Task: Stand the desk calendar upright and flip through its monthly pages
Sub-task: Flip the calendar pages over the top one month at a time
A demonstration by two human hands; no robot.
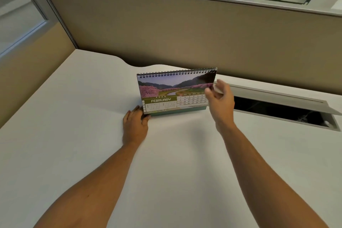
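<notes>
A spiral-bound desk calendar (172, 90) stands upright on the white desk (77, 109), showing the FEBRUARY page with a picture of pink blossom trees and a river. My left hand (136, 126) lies flat on the desk and touches the calendar's lower left corner, holding the base. My right hand (220, 102) is at the calendar's right edge, its fingers pinched on the edge of the page, covering the right part of the date grid.
A beige partition wall (185, 29) rises just behind the calendar. To the right, a cable hatch (281, 111) in the desk stands open with its lid raised. A black chair and a red fire extinguisher show beyond the partition.
</notes>
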